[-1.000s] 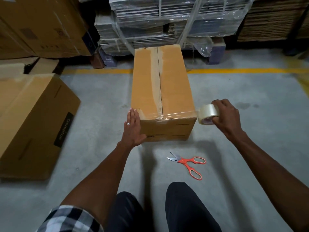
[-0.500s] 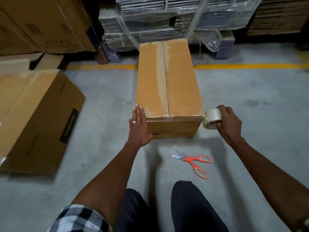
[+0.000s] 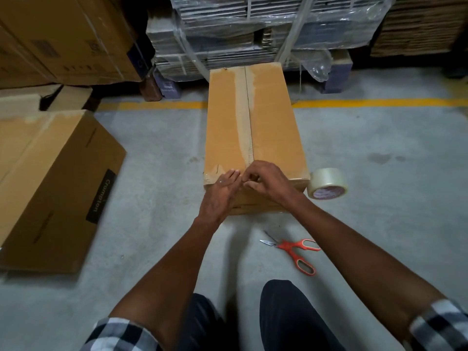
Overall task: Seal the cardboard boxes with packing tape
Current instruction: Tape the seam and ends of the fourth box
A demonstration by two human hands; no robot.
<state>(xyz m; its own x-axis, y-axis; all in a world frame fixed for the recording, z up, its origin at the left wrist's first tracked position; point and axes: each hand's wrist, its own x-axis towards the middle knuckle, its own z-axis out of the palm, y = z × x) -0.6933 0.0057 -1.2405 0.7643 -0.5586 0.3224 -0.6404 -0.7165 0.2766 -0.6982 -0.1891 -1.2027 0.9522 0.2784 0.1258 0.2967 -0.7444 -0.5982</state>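
While clear tape runs along the cardboard box [image 3: 255,127] seam, left hand [image 3: 220,196] fingers lie flat; right hand [image 3: 268,181] fingers pinch tape at its near edge.

One head-worn view (wide-angle) looks forward and down — close over the box [image 3: 255,127].

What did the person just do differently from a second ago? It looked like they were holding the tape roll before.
The right hand let go of the tape roll, which now hangs by the box's near right corner, and moved left to the near edge at the centre seam. The left hand shifted right from the left corner to meet it, fingers flat on the edge. The box and the scissors on the floor stayed put.
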